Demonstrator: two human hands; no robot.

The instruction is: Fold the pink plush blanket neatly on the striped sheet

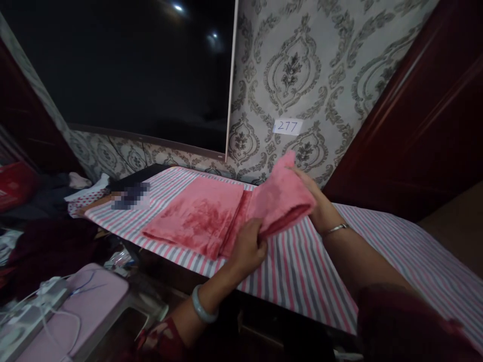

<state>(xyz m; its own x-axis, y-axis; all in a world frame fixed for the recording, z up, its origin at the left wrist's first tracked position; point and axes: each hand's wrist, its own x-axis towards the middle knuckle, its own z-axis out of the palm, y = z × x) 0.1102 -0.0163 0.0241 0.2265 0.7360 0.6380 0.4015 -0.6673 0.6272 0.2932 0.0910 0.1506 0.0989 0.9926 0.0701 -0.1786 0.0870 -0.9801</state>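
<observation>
Striped-cloth-covered table (302, 281) stands against a patterned wall (290, 75). Right hand (314, 198) grips the raised right end of a folded pink fabric (196, 216); left hand (247, 246), fingers curled, is at the fabric's near edge, pinch or not cannot be told, and the fabric's left part lies flat by the table's front edge. Farther out: dark screen (143, 70) above the back edge, paper label "277" (288, 126) on the wall, pink stool (107, 286) below the front left corner.

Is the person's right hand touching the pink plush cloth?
Touching: the head view shows the right hand gripping the raised end of the pink plush cloth.
</observation>
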